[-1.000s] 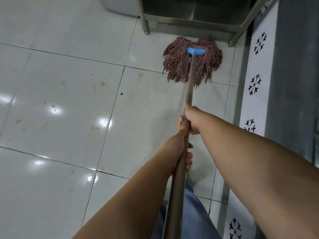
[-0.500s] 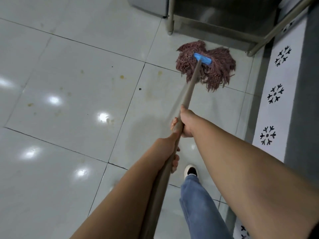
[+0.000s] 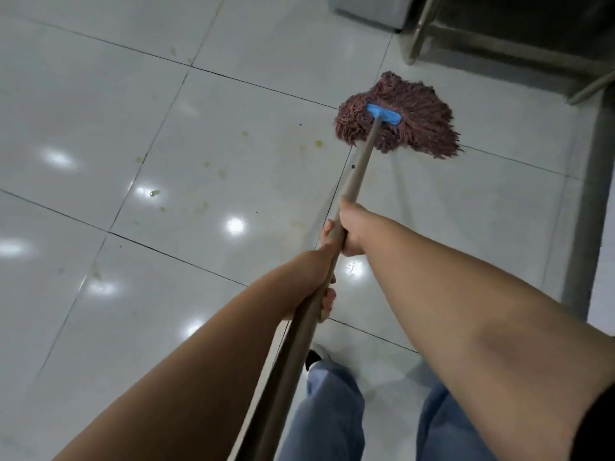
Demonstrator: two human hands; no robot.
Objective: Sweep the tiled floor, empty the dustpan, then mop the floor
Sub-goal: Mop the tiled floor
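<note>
A mop with a reddish-brown string head [image 3: 412, 128] and a blue clamp [image 3: 383, 113] lies spread on the white tiled floor [image 3: 100, 94], close to a metal frame leg. Its long brown handle [image 3: 357, 174] runs back toward me. My right hand [image 3: 351, 227] grips the handle higher up, nearer the mop head. My left hand [image 3: 324, 287] grips it just below, fingers curled round the shaft. Yellowish stains [image 3: 199, 201] mark the tile to the left of the mop head.
A metal frame with legs [image 3: 420, 31] stands at the top right, over a dark space. A grey wall edge [image 3: 595, 194] runs down the right side. My legs in blue jeans [image 3: 332, 410] and one shoe [image 3: 316, 356] are below the handle.
The mop head has been drawn back from the metal frame and now lies more to the left, near the stained tile. Both hands keep the same hold on the handle.
</note>
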